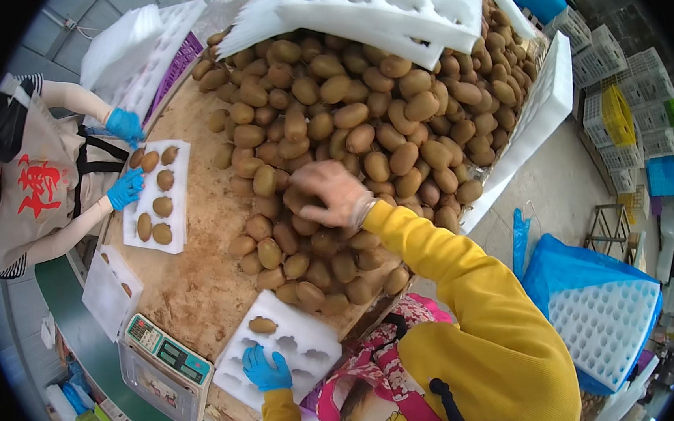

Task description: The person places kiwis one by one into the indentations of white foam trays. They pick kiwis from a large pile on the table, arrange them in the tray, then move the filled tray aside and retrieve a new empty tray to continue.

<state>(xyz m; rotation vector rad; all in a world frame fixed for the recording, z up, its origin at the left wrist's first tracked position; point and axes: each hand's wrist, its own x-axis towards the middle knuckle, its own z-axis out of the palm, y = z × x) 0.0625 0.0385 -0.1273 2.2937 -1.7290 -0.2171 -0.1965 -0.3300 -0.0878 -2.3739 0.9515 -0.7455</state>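
My left hand [265,368], in a blue glove, lies over a white foam tray [311,370] at the near edge of the table, fingers apart. One kiwifruit [263,325] sits in a pocket of that tray, just beyond my fingers; several other pockets are bare, and whatever is under the palm is hidden. My right hand [336,196], in a thin clear glove, reaches into a large heap of kiwifruit [350,116]. Its thumb and fingers curve about a kiwifruit [297,202], slightly blurred; whether they grip it is unclear.
Across the wooden table [209,250], a co-worker's blue-gloved hands [127,188] are at a foam tray [180,223] with several kiwifruit. A digital scale [167,357] stands left of my tray, beside a foam sheet [112,290]. Stacked foam trays [381,14] lean over the heap; a foam board [534,118] edges it.
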